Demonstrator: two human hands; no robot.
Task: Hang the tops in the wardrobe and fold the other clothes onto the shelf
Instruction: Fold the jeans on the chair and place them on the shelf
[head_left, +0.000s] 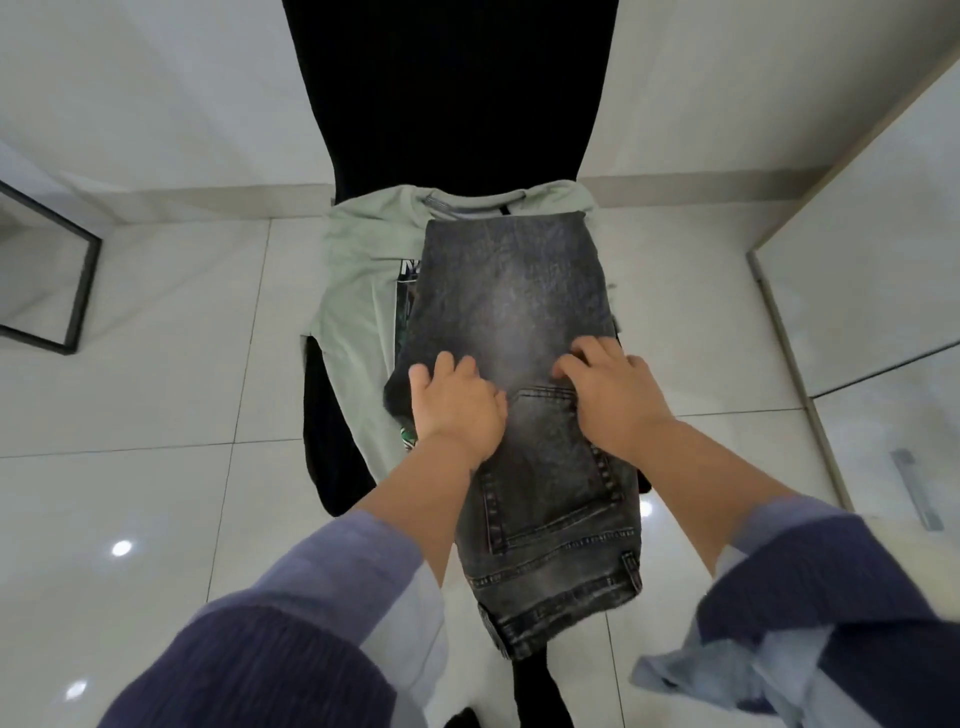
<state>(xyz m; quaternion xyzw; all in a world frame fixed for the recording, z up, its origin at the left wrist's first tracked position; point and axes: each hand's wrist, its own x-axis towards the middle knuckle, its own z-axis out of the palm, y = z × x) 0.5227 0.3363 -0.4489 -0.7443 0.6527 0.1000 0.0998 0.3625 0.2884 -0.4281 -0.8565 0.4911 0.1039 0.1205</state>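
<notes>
We note a black chair (447, 93) standing on a glossy tiled floor (156, 395), its seat serving as our folding surface, with a white wardrobe door (872, 270) at the right edge and a dark-framed mirror (57, 270) leaning at the left. A pale green printed T-shirt (358, 291) lies spread on the seat, apparently parked there until it can be hung. On top of it lie the grey washed jeans (519, 322), already doubled lengthwise, back pocket up, waistband hanging off the seat's near edge toward us. We judge the fold is under way and the shelf step not yet reached. Both forearms reach forward from rolled blue sleeves, wrists low. The left hand (457, 405) rests on the jeans' left edge, fingers bent over the denim, seemingly pinning it. The right hand (608, 395) presses on the denim just above the pocket, fingers curled, apparently gathering cloth; whether it truly pinches the fabric we cannot tell.
</notes>
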